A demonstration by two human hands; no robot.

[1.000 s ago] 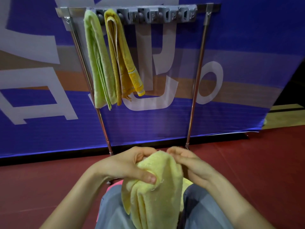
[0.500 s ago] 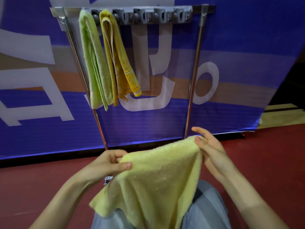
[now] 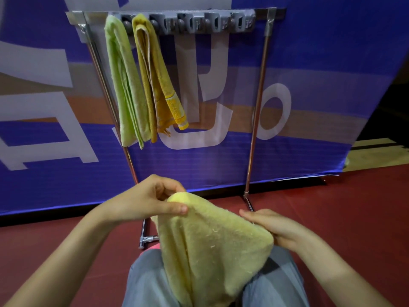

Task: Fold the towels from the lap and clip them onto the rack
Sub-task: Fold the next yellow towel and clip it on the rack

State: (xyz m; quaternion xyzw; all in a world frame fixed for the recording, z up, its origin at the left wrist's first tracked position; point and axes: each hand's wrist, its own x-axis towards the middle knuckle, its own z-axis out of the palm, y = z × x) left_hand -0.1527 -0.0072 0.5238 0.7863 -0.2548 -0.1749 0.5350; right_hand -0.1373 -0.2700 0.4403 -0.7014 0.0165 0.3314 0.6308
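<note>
We face a large blue fabric banner (image 3: 309,52) standing as a wall, printed with big white letters (image 3: 33,105) and crossed by a broad orange-brown band (image 3: 321,121). Below it spreads a dark red matte floor (image 3: 354,213). Past the banner's right edge we see a strip of pale wooden flooring (image 3: 376,156) and a dark unlit gap (image 3: 396,103).

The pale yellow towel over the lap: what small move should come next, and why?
Probably bring the right hand across to the left hand, folding the pale yellow towel narrower. Each hand grips one end of its top edge, and it hangs wider than the green towel and mustard towel clipped on the rack.
</note>
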